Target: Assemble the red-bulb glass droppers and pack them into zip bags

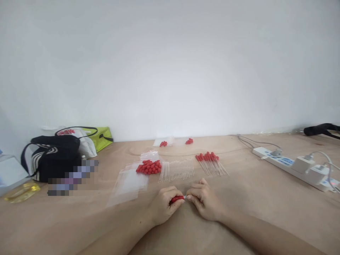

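Fingers of my left hand (167, 204) are closed round a red plug-shaped handle (176, 199) near the table's front. My right hand (203, 199) pinches a thin pale rod (185, 197) whose end meets the red handle; most of the rod is hidden by my fingers. Beyond my hands lies a row of loose thin clear rods (177, 169). To its left is a heap of red handles (149, 167) on clear plastic bags (130, 184). On the right, several rods with red handles on their far ends (211, 163) lie fanned out.
Two small bags with red pieces (163, 143) (189, 141) lie near the wall. A white power strip (287, 163) with plugged chargers and cables is on the right. A black bag (55, 156), a green bag (102, 136) and a yellow tape roll (22, 193) are at left.
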Demonstrator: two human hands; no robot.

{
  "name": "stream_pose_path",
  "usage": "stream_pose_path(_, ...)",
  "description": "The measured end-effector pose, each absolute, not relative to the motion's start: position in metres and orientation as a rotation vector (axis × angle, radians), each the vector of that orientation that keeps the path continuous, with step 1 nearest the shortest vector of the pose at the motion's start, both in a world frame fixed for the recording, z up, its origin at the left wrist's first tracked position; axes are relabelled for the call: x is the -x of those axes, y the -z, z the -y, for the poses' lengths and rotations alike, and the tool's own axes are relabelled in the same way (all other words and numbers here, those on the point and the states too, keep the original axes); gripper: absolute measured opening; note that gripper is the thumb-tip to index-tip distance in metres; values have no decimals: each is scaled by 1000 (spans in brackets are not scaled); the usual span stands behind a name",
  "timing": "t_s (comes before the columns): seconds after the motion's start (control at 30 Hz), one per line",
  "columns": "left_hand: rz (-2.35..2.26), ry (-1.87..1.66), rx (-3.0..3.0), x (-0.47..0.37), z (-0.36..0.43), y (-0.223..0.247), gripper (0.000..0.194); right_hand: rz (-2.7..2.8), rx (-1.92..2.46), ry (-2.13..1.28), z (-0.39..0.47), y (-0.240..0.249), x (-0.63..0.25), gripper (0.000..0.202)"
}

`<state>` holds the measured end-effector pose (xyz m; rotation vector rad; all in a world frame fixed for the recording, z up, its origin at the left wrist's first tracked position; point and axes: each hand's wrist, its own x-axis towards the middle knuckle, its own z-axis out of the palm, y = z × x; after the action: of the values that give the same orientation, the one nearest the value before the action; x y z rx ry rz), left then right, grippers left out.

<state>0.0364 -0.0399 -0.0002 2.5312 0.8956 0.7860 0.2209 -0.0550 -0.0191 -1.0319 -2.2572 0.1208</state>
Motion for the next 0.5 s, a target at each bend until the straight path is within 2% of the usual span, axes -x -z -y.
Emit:
stream_pose_path(0.13, -858, -773, -2563, -35, 36, -1, 18, 2290, 1037, -107, 53, 17, -222, 23)
stream_pose_path(0.4, -905, -909, -2514, -30, 28, 0, 19, 2389, 1054, 293, 47, 10, -231, 16)
stream_pose_path(0.5, -1043, -967, -2437, -28, 28, 4, 35, 2187, 1313, 249, 35, 10, -245, 18)
